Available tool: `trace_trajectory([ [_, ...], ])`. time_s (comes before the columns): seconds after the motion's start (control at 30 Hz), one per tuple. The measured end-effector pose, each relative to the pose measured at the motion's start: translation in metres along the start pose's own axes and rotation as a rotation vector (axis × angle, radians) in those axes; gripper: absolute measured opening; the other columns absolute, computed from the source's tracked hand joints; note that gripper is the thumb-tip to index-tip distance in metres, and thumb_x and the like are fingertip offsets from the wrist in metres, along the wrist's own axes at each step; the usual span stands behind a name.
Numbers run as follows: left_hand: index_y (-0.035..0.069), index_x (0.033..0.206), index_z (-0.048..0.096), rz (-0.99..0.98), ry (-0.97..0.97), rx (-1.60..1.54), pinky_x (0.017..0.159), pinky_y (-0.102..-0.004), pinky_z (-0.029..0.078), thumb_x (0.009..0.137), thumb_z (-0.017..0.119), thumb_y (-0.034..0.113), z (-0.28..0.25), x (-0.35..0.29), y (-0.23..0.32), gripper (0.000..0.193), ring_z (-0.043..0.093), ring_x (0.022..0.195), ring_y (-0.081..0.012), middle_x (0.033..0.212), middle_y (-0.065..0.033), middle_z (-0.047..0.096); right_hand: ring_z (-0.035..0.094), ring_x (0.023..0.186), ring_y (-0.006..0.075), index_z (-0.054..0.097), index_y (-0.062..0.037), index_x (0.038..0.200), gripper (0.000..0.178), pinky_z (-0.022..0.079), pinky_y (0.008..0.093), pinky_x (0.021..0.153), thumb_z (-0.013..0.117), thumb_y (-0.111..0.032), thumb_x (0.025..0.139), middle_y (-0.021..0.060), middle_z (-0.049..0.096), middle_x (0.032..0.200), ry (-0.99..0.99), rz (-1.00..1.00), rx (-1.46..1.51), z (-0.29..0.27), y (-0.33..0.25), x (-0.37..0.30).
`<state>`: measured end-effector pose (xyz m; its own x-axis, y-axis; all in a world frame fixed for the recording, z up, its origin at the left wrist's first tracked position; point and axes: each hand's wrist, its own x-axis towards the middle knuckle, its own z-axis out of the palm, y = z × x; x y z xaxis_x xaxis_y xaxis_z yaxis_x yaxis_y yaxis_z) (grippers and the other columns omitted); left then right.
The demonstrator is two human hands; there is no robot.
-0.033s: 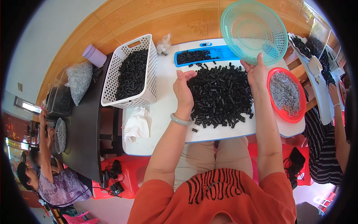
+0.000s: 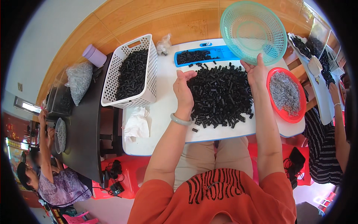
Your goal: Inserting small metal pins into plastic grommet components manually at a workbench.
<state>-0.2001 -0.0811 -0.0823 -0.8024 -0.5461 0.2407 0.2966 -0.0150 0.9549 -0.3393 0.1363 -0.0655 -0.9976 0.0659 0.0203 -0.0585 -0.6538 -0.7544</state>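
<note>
On the left, a white perforated basket (image 2: 151, 76) is filled with small black parts, and a crumpled white tissue (image 2: 136, 125) is placed below it. The left hand (image 2: 183, 90) is held at the left edge of the black pile (image 2: 220, 97), fingers close together, with nothing seen pinched. The pile is spread across the white table (image 2: 165, 76), below a blue tray (image 2: 228, 52). At its right edge the right hand (image 2: 257, 75) is held, thumb and fingers parted; the green colander's rim (image 2: 275, 61) is overlapped by the thumb, but contact cannot be told. Farther right, silvery pieces (image 2: 285, 92) are heaped in a red basin (image 2: 295, 120).
</note>
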Motion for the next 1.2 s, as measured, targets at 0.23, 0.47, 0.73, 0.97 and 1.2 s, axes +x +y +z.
trace_trajectory([
  [0.23,-0.005,0.093,0.065,-0.001,0.003,-0.016,0.092,-0.0339,0.041,0.100,0.023,0.052,0.000,-0.001,0.002,0.070,0.061,0.092,-0.0222,0.092,-0.0147,0.067,0.060,0.102,0.0380,0.032,0.0056,0.132,0.051,0.057,0.0483,0.078,0.042,-0.033,0.100,0.0220,0.051,0.123,0.070,0.043,-0.007,-0.006,0.008,0.008],
  [0.47,-0.004,0.093,0.065,-0.010,-0.004,-0.016,0.092,-0.0335,0.040,0.100,0.023,0.051,0.000,-0.002,0.004,0.070,0.060,0.093,-0.0213,0.092,-0.0142,0.068,0.058,0.099,0.0449,0.026,0.0086,0.132,0.060,0.056,0.0504,0.081,0.041,-0.040,0.099,0.0312,0.048,0.116,0.164,0.116,0.025,-0.013,0.006,0.016],
  [0.73,-0.005,0.094,0.065,-0.013,-0.004,0.005,0.092,-0.0327,0.040,0.100,0.023,0.052,-0.001,-0.001,0.003,0.071,0.060,0.092,-0.0208,0.093,-0.0142,0.068,0.052,0.107,0.0463,0.014,0.0079,0.135,0.072,0.053,0.0499,0.088,0.043,-0.046,0.097,0.0375,0.038,0.121,0.093,0.187,0.117,-0.015,0.000,0.019],
  [0.97,-0.005,0.089,0.066,0.004,0.026,-0.054,0.087,-0.0320,0.043,0.100,0.032,0.049,0.000,-0.001,0.005,0.065,0.060,0.088,-0.0193,0.089,-0.0125,0.067,0.056,0.102,0.0394,0.018,0.0134,0.131,0.068,0.054,0.0465,0.088,0.050,-0.036,0.096,0.0323,0.044,0.116,0.098,0.276,0.234,-0.016,-0.004,0.017],
  [1.2,-0.006,0.088,0.066,0.026,0.056,0.008,0.085,-0.0319,0.045,0.100,0.033,0.049,0.000,-0.001,0.008,0.065,0.061,0.086,-0.0196,0.088,-0.0132,0.067,0.063,0.075,0.0203,0.052,0.0073,0.115,0.033,0.055,0.0342,0.075,0.058,-0.016,0.092,0.0133,0.060,0.092,-0.109,-0.193,-0.372,0.028,0.004,-0.033],
])
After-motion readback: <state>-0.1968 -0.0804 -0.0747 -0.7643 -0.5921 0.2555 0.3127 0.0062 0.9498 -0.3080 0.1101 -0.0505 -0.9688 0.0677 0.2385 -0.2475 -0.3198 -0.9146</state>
